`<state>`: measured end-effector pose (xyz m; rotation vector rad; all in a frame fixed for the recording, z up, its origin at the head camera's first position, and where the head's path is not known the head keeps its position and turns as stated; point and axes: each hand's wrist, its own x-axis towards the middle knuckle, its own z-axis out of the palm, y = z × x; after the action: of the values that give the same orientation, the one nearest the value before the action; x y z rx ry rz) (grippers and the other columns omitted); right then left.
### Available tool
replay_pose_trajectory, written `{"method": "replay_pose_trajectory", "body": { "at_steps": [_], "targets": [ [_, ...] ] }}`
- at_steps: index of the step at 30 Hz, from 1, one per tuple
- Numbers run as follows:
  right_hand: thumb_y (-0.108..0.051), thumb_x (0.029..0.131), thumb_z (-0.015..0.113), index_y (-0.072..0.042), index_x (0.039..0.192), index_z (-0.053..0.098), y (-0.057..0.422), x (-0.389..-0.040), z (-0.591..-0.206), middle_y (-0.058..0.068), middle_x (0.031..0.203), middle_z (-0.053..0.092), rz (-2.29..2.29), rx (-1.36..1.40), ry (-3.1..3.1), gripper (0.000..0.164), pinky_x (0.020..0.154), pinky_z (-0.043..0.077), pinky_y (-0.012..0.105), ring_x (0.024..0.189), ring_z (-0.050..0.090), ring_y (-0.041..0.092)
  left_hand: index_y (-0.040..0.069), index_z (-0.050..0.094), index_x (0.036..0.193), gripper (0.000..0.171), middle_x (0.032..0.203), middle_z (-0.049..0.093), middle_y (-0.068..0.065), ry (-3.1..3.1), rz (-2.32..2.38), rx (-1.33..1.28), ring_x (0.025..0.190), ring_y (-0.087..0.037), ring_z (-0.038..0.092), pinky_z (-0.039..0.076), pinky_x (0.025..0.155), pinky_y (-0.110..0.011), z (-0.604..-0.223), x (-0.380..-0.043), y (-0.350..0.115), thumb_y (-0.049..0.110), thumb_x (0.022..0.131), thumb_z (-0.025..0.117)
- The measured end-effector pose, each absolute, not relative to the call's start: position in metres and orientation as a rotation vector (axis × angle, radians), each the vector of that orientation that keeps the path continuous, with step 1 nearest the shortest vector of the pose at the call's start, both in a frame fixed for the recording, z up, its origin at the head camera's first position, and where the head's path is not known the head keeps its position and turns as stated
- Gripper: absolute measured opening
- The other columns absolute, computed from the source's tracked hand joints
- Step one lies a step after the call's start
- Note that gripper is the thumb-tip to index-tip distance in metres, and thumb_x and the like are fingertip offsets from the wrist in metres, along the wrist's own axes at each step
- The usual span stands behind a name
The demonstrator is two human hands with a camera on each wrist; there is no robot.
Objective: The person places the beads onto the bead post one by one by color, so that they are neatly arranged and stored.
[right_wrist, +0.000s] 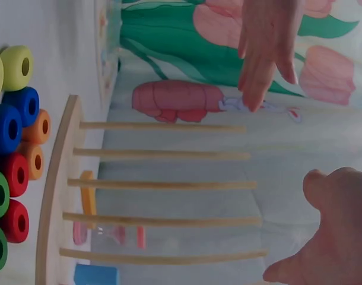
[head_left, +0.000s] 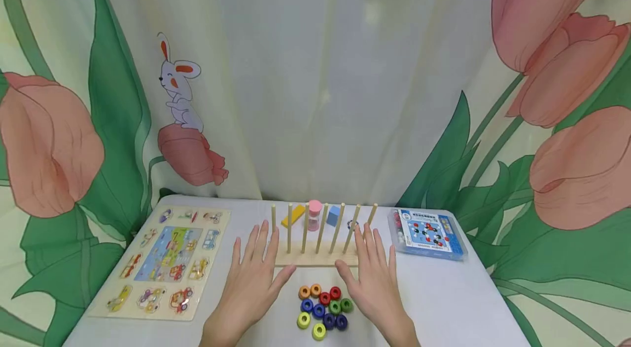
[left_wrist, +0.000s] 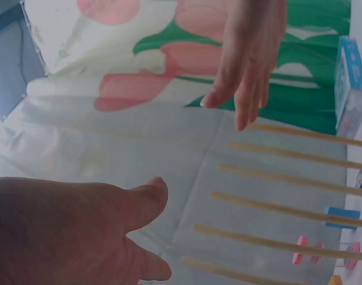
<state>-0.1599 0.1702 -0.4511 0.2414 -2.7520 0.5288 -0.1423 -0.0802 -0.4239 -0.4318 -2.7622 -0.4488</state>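
Note:
My left hand (head_left: pixel 248 281) is held up with fingers spread, near the left end of a wooden peg rack (head_left: pixel 315 261). Opposite it, my right hand (head_left: pixel 374 284) is spread the same way at the rack's right end. Neither hand holds anything. Several thin upright pegs (head_left: pixel 289 229) rise from the rack's flat base and carry no rings. Between the wrists lies a cluster of small wooden rings: yellow (head_left: pixel 317 337), orange (head_left: pixel 304 298), red (head_left: pixel 335 298), green, blue and dark purple. Both wrist views show the hands raised, apart from the pegs.
At left lies a wooden picture puzzle board (head_left: pixel 199 259) with vehicle pieces. A clear plastic case (head_left: pixel 455 254) with a molecule picture stands at right. Behind the rack are a yellow block (head_left: pixel 293 215), a pink hourglass (head_left: pixel 314 209) and a blue block (head_left: pixel 333 215). A flower-printed curtain (head_left: pixel 296 90) hangs behind.

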Motion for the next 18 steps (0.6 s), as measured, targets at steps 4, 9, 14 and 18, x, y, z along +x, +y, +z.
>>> {"method": "replay_pose_trajectory", "body": {
  "at_steps": [4,9,14,18],
  "targets": [
    [-0.051,0.096,0.044,-0.014,0.152,0.023,0.172,-0.143,-0.446,0.011,0.156,0.018,0.662,0.220,-2.703,0.070,0.108,-0.003,0.057,0.143,0.009,0.030,0.002,0.032,0.147,0.076,0.152,0.025,-0.018,-2.788,-0.534,-0.420,0.140,-0.033,0.021,0.008,0.109,-0.057,-0.418,-0.135,-0.089,0.054,0.095,0.045],
    [-0.027,0.092,0.063,-0.010,0.126,0.057,0.185,-0.141,-0.452,0.007,0.112,0.058,1.086,0.137,-2.524,0.038,0.085,0.039,0.041,0.102,0.051,0.021,0.003,0.045,0.139,0.067,0.115,0.064,-0.012,-2.759,-0.809,-0.264,0.098,-0.026,0.062,0.046,0.081,-0.044,-0.426,-0.164,-0.108,0.047,0.091,0.059],
    [-0.010,0.083,0.072,-0.010,0.104,0.068,0.200,-0.148,-0.496,-0.003,0.061,0.043,1.462,0.134,-2.745,0.022,0.048,0.031,0.024,0.052,0.038,0.009,0.005,0.041,0.141,0.070,0.087,0.067,-0.005,-2.798,-1.168,-0.139,0.061,-0.017,0.055,0.040,0.052,-0.032,-0.472,-0.209,-0.122,0.035,0.085,0.071],
    [-0.008,0.082,0.073,-0.009,0.108,0.067,0.208,-0.147,-0.527,-0.004,0.056,0.038,1.529,0.247,-2.954,0.027,0.046,0.029,0.022,0.047,0.032,0.006,0.005,0.031,0.147,0.082,0.083,0.063,-0.004,-2.855,-1.406,-0.110,0.062,-0.016,0.053,0.041,0.054,-0.030,-0.517,-0.231,-0.126,0.032,0.083,0.074]
  ]
}}
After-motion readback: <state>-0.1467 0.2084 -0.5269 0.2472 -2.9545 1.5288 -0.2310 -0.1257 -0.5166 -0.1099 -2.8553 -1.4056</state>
